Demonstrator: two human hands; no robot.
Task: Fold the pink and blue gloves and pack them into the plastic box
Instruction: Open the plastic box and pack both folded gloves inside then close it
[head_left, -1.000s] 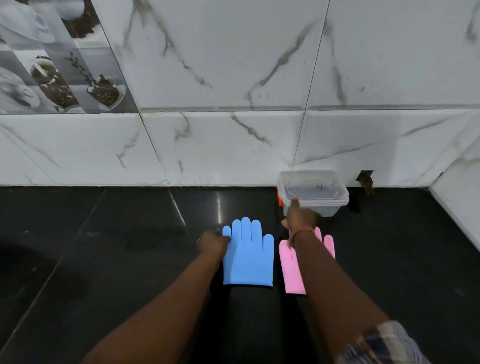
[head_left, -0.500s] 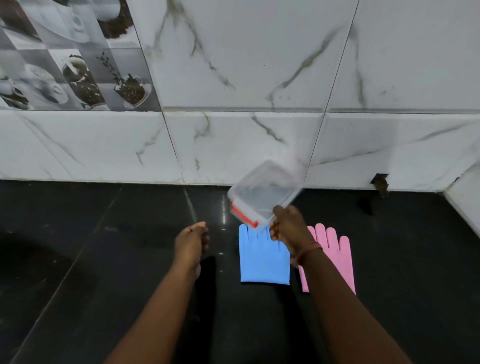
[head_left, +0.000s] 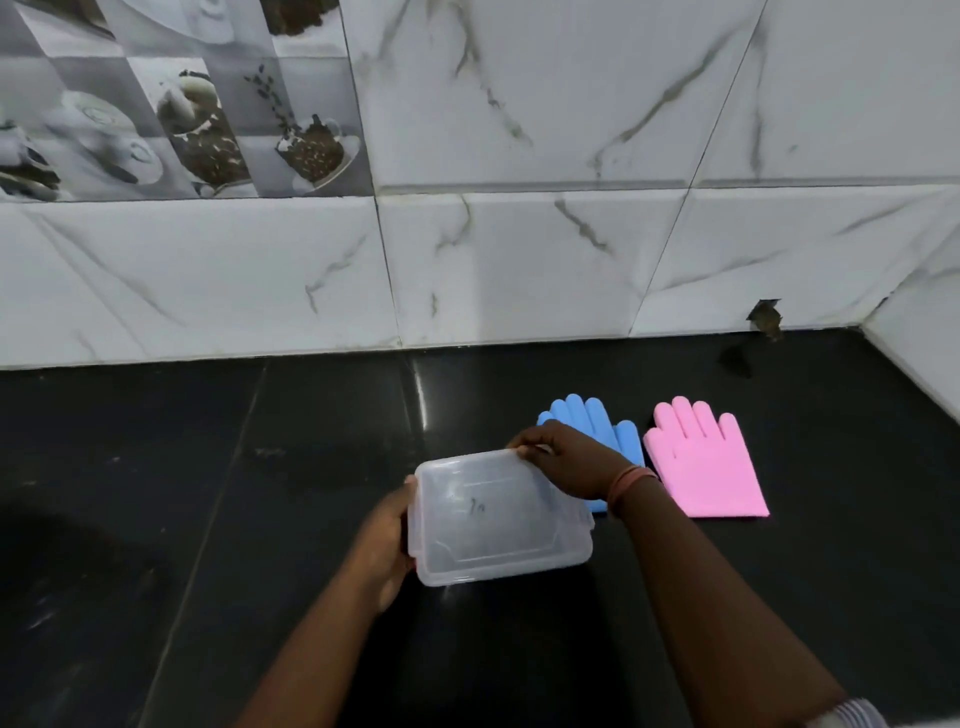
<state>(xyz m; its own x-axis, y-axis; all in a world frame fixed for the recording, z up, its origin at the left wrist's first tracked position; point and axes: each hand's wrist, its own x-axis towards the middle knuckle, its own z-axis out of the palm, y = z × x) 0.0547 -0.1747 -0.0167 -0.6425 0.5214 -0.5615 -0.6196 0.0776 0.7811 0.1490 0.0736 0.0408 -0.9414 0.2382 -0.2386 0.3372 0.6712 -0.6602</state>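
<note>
a lidded plastic box (head_left: 498, 517) is gripped by the left hand (head_left: 382, 551) and right hand (head_left: 571, 457) above a black counter (head_left: 208, 519) backed by marble wall tiles (head_left: 519, 260).

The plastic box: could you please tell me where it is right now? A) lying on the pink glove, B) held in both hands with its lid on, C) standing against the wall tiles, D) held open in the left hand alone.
B: the plastic box, lid on, sits between the left hand and the right hand, both gripping it, left of the flat blue glove and pink glove.
</note>
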